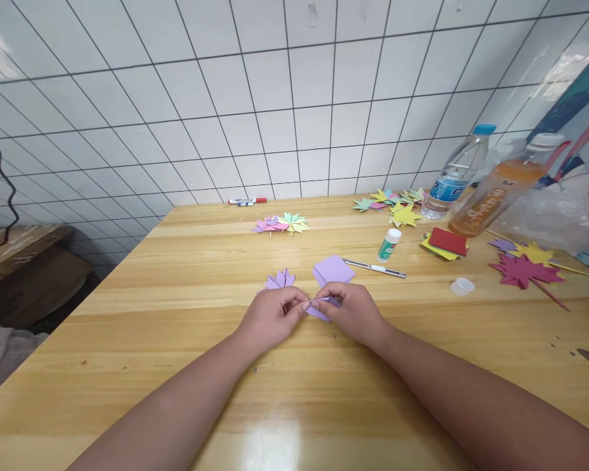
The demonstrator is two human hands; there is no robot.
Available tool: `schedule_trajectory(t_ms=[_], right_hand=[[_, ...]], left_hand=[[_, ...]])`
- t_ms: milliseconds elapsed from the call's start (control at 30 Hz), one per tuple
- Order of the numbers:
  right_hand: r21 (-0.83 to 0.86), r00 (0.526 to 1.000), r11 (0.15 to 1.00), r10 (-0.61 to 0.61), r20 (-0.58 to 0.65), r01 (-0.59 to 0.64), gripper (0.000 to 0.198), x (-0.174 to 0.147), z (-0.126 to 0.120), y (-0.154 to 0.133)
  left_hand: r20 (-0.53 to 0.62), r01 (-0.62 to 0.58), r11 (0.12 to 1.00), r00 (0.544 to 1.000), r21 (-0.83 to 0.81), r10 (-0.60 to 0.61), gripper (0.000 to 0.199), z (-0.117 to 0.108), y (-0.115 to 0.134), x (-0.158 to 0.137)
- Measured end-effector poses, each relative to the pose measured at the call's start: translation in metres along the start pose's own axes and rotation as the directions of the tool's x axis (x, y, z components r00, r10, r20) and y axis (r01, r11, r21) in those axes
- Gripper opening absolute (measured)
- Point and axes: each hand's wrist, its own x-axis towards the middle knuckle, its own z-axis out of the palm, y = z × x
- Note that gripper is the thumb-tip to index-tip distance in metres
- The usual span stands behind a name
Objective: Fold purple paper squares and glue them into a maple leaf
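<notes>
Between my two hands is a small piece of purple paper (pixel 318 314), partly folded and partly hidden by my fingers. My left hand (pixel 273 315) pinches its left end between thumb and forefinger. On the other side, my right hand (pixel 351 310) grips the paper with thumb and fingers closed. Just beyond my left hand lies a pointed purple folded-paper piece (pixel 281 279), its lower part covered by the hand. Purple paper squares (pixel 334 269) lie behind my right hand, with a slim utility knife (pixel 375 268) touching or close to their right corner.
A glue stick (pixel 389 245) stands right of centre, its cap (pixel 462 286) nearer me. Coloured paper squares (pixel 446 242), a water bottle (pixel 454 176), an orange drink bottle (pixel 500 190) and a red paper leaf (pixel 523 271) occupy the right. Paper leaves (pixel 292 223) and markers (pixel 248 201) lie toward the tiled wall.
</notes>
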Motion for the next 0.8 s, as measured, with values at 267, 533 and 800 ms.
schedule_trajectory(t_ms=[267, 533, 800], right_hand=[[0.342, 0.983, 0.922, 0.163, 0.08, -0.18, 0.024, 0.005, -0.004, 0.006], [0.403, 0.995, 0.911, 0.095, 0.009, -0.09, 0.039, 0.007, -0.006, 0.002], [0.149, 0.995, 0.986, 0.079, -0.064, -0.068, 0.022, 0.007, -0.003, 0.003]], left_hand=[[-0.025, 0.036, 0.999, 0.999, -0.018, -0.037, 0.018, -0.011, -0.003, 0.003], [-0.058, 0.135, 0.875, 0.982, -0.464, -0.182, 0.023, -0.009, -0.007, 0.007], [-0.003, 0.183, 0.891, 0.979, -0.415, -0.202, 0.026, 0.001, 0.005, 0.004]])
